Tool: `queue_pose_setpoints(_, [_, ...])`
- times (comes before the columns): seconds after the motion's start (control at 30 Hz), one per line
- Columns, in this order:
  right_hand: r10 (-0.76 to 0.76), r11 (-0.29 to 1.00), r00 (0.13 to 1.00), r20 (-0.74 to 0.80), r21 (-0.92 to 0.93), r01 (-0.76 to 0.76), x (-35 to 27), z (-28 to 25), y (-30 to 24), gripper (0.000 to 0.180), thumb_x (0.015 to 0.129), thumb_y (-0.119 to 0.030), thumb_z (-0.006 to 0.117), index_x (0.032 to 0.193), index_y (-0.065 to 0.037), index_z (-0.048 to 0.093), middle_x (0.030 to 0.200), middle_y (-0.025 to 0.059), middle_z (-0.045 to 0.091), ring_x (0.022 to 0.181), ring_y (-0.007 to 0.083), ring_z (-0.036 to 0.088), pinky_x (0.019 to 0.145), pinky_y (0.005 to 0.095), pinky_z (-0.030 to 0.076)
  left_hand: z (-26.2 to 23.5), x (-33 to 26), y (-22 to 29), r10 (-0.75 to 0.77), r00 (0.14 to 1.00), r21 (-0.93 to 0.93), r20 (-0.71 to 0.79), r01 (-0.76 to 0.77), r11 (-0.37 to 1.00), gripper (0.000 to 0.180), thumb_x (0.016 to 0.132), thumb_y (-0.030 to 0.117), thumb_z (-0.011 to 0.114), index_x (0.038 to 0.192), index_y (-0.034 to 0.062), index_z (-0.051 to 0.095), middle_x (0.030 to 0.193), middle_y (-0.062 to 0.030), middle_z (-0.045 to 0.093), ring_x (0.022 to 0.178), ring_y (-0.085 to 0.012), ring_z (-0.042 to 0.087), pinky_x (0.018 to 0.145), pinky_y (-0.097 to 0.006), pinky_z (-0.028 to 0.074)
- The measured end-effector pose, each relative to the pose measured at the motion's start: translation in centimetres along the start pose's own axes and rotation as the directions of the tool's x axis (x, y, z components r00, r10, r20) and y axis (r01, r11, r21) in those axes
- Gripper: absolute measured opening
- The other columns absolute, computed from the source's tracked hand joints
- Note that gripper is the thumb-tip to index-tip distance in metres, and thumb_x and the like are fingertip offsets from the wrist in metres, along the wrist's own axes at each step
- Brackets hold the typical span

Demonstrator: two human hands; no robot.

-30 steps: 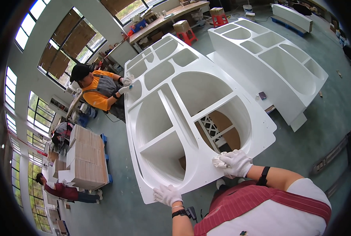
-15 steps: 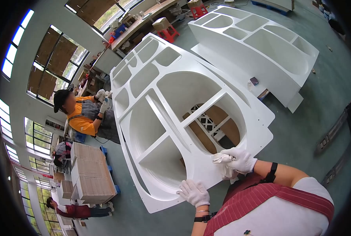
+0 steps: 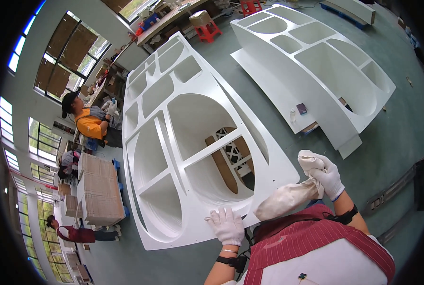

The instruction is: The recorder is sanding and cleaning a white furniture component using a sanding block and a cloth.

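A large white cabinet frame [image 3: 178, 156] with rounded compartments lies in front of me. My left hand [image 3: 225, 227], in a white knit glove, rests with fingers spread on its near edge. In my right hand [image 3: 329, 178], also gloved, is a bunched off-white cloth [image 3: 288, 198]. The right fingers close round its upper part, and the rest hangs down to the left, over the frame's near right corner. Through one compartment, brown pieces and a white lattice show underneath.
A second white frame [image 3: 316, 35] stands at the back right, with a small dark block [image 3: 301, 109] and a clear bottle [image 3: 293, 115] on its ledge. A co-worker in an orange shirt [image 3: 91, 124] stands at the left, beyond a stack of boards [image 3: 100, 190]. Another person [image 3: 81, 233] is farther left.
My right hand has lifted the cloth up and to the right, off the frame's edge, and the cloth has stretched out. My left hand stays on the near edge.
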State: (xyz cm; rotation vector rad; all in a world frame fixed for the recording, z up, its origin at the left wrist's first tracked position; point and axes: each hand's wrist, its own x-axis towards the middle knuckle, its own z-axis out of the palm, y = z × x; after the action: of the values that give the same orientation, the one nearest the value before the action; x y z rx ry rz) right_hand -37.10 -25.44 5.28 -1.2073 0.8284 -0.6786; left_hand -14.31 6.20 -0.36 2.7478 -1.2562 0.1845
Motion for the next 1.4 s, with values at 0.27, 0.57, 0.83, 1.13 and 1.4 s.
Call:
queue_pose_setpoints(0.27, [0.136, 0.991, 0.985, -0.11, -0.003, -0.137, 6.0, -17.2, -5.4, 0.053, 0.087, -0.001, 0.061, 0.14, 0.003, 0.061, 0.123, 0.0097, 0.07, 0.106, 0.0146, 0.068, 0.093, 0.0288, 0.057, 0.5, 5.0, 14.5, -0.322, 0.945, -0.113, 0.061, 0.327, 0.938, 0.068, 0.094, 0.05, 0.062, 0.135, -0.0027, 0.059, 0.118, -0.0231, 0.066, 0.116, -0.0439, 0.059, 0.122, -0.069, 0.02])
queue_pose_setpoints(0.57, [0.342, 0.926, 0.872, 0.35, 0.036, -0.377, 17.5, -10.9, -5.1, 0.045, 0.1, -0.018, 0.066, 0.14, 0.002, 0.059, 0.121, 0.0114, 0.069, 0.1, 0.0172, 0.069, 0.076, 0.0334, 0.064, 0.8, 5.9, 15.8, -0.453, 0.882, -0.057, 0.132, 0.463, 0.885, 0.067, 0.092, 0.052, 0.064, 0.135, 0.0004, 0.06, 0.115, -0.0218, 0.069, 0.115, -0.0432, 0.061, 0.125, -0.068, 0.017])
queue_pose_setpoints(0.83, [0.502, 0.835, 0.642, 0.58, -0.519, -0.183, 27.5, -0.1, -9.4, 0.047, 0.101, -0.029, 0.064, 0.139, -0.001, 0.064, 0.116, 0.0117, 0.075, 0.1, 0.0165, 0.072, 0.09, 0.0314, 0.057, -0.8, 12.9, 19.0, -0.515, 0.839, -0.689, 0.177, 0.479, 0.544, 0.078, 0.092, 0.043, 0.075, 0.15, -0.0027, 0.049, 0.143, -0.0236, 0.059, 0.134, -0.0457, 0.054, 0.125, -0.054, 0.03])
queue_pose_setpoints(1.13, [0.266, 0.894, -0.06, 0.962, -0.223, 0.389, 28.7, 17.1, -11.1, 0.059, 0.107, -0.046, 0.049, 0.15, -0.006, 0.051, 0.127, 0.0236, 0.064, 0.121, 0.0434, 0.061, 0.107, 0.0481, 0.047, 1.4, 22.0, 18.1, -0.541, 0.825, -0.766, 0.163, 0.451, 0.457, 0.055, 0.099, 0.021, 0.069, 0.149, 0.005, 0.052, 0.15, -0.0195, 0.058, 0.138, -0.0275, 0.057, 0.112, -0.043, 0.046])
queue_pose_setpoints(1.4, [-0.112, 0.089, 0.335, 0.935, -0.327, 0.941, 54.8, 30.7, -8.2, 0.055, 0.102, -0.042, 0.057, 0.139, 0.0, 0.057, 0.139, 0.0234, 0.06, 0.133, 0.041, 0.054, 0.121, 0.0531, 0.034, 2.9, 31.2, 18.1, -0.955, 0.297, -0.849, 0.031, 0.512, 0.131, 0.043, 0.089, 0.011, 0.071, 0.129, -0.0032, 0.061, 0.119, -0.0154, 0.068, 0.111, -0.0295, 0.067, 0.102, -0.039, 0.051])
